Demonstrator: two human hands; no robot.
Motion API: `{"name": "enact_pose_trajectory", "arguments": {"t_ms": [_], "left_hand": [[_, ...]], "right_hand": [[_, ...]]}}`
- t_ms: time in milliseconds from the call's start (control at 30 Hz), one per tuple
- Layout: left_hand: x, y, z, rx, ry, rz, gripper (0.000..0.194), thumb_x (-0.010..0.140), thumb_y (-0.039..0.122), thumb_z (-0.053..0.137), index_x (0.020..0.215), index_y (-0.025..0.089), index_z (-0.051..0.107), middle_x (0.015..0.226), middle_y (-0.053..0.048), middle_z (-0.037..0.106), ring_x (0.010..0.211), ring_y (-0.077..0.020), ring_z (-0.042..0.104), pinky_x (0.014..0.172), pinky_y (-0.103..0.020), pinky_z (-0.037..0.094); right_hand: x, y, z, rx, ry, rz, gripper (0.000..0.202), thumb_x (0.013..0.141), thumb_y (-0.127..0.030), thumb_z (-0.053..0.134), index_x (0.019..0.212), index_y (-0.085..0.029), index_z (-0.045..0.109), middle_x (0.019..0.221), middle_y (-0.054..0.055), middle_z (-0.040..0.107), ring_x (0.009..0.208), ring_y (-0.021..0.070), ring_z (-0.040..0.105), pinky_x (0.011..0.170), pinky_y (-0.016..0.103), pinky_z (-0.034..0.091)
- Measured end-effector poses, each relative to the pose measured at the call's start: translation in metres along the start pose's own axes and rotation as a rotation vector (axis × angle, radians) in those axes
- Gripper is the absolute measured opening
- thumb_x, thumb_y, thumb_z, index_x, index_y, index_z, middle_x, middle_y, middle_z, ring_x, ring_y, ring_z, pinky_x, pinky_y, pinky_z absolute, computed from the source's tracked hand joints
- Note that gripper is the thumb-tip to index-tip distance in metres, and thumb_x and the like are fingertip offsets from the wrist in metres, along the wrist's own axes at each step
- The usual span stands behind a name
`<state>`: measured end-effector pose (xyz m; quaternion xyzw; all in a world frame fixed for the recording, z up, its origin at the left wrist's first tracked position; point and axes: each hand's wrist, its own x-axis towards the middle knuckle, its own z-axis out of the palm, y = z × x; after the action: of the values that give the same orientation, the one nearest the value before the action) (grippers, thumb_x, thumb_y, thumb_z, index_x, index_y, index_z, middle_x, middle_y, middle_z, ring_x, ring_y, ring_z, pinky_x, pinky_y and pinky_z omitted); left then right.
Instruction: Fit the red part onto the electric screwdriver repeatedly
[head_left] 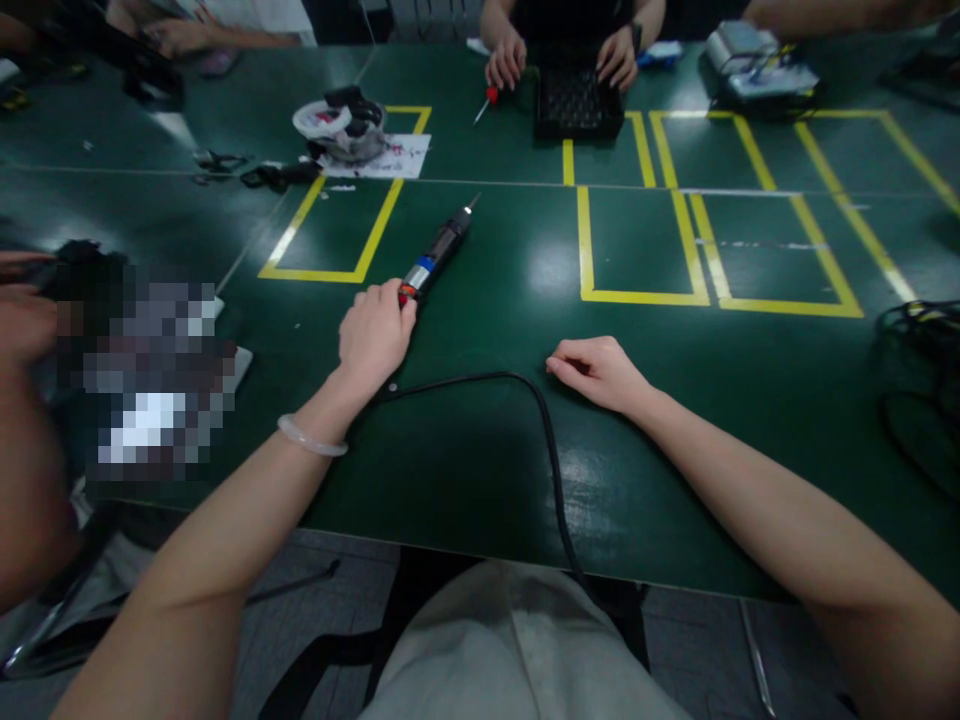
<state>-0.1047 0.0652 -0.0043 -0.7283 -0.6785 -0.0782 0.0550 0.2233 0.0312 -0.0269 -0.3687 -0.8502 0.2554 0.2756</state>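
My left hand is wrapped round the rear of an electric screwdriver, which lies on the green table with its bit pointing away and to the right. A black cable runs from beneath my left wrist, curves right and drops over the table's near edge. To the right, my right hand rests on the table with its fingers curled. Nothing shows in that hand, and the cable passes to its left.
Yellow tape marks rectangles on the green table. Across from me, a person's hands touch a black tray beside a small red screwdriver. Tangled cables lie at right. Another person's arm is at left.
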Motion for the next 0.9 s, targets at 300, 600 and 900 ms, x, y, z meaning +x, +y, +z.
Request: {"name": "enact_pose_trajectory", "arguments": {"t_ms": [300, 600, 900], "left_hand": [[-0.036, 0.086, -0.009, -0.050, -0.042, 0.315, 0.039, 0.106, 0.033, 0.046, 0.138, 0.013, 0.054, 0.118, -0.017, 0.065, 0.104, -0.0315, 0.060, 0.085, -0.040, 0.049], [-0.051, 0.113, -0.009, -0.116, -0.079, 0.464, 0.043, 0.107, 0.035, 0.051, 0.142, 0.010, 0.051, 0.126, -0.016, 0.063, 0.111, -0.0303, 0.058, 0.090, -0.039, 0.046], [-0.050, 0.103, -0.008, -0.180, -0.120, 0.525, 0.065, 0.099, 0.046, 0.065, 0.149, 0.009, 0.044, 0.136, -0.017, 0.059, 0.114, -0.0315, 0.056, 0.094, -0.040, 0.047]], "right_hand": [[-0.001, -0.007, 0.004, 0.101, 0.077, 0.028, 0.018, 0.095, -0.027, 0.057, 0.111, -0.020, 0.062, 0.064, -0.006, 0.056, 0.054, 0.0100, 0.051, 0.057, 0.021, 0.038], [-0.001, -0.012, 0.008, 0.187, 0.058, 0.056, 0.024, 0.096, -0.025, 0.060, 0.119, -0.019, 0.058, 0.063, -0.007, 0.055, 0.053, 0.0092, 0.053, 0.057, 0.021, 0.039], [0.001, -0.016, 0.013, 0.661, 0.028, 0.245, 0.023, 0.094, -0.040, 0.063, 0.098, -0.020, 0.052, 0.056, -0.010, 0.054, 0.038, 0.0070, 0.050, 0.040, 0.019, 0.037]]}}
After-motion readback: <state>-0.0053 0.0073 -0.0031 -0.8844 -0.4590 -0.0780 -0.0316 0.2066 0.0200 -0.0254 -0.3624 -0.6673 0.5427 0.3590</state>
